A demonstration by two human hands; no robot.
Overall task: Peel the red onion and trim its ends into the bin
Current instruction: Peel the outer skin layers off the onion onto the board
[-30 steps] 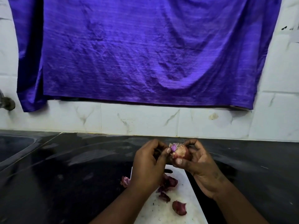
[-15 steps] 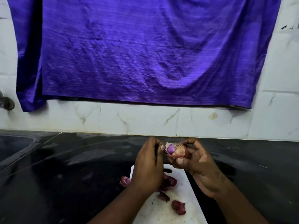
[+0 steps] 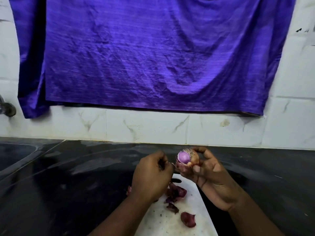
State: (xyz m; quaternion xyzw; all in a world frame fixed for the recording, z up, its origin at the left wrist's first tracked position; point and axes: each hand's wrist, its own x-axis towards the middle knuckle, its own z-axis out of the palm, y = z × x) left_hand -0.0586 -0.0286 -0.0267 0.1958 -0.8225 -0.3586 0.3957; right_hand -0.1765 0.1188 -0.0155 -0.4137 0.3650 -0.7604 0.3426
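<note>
My right hand (image 3: 207, 174) grips a small red onion (image 3: 186, 158) above the white cutting board (image 3: 172, 223). A pale purple patch of bare flesh shows on the onion's left side; brown speckled skin still covers the rest. My left hand (image 3: 152, 176) is just left of the onion, fingers curled, pinching a thin strip of peel (image 3: 172, 165) that runs towards the onion. Several dark red peel scraps (image 3: 175, 193) lie on the board below my hands. No bin is in view.
The black stone counter (image 3: 76, 184) surrounds the board. A sink basin (image 3: 15, 154) and a tap (image 3: 6, 108) are at the far left. A purple cloth (image 3: 144, 57) hangs on the white tiled wall (image 3: 153, 128) behind.
My left hand has pulled left and down, away from the onion, drawing a strip of skin off. More purple flesh shows on the onion now. My right hand has stayed nearly still.
</note>
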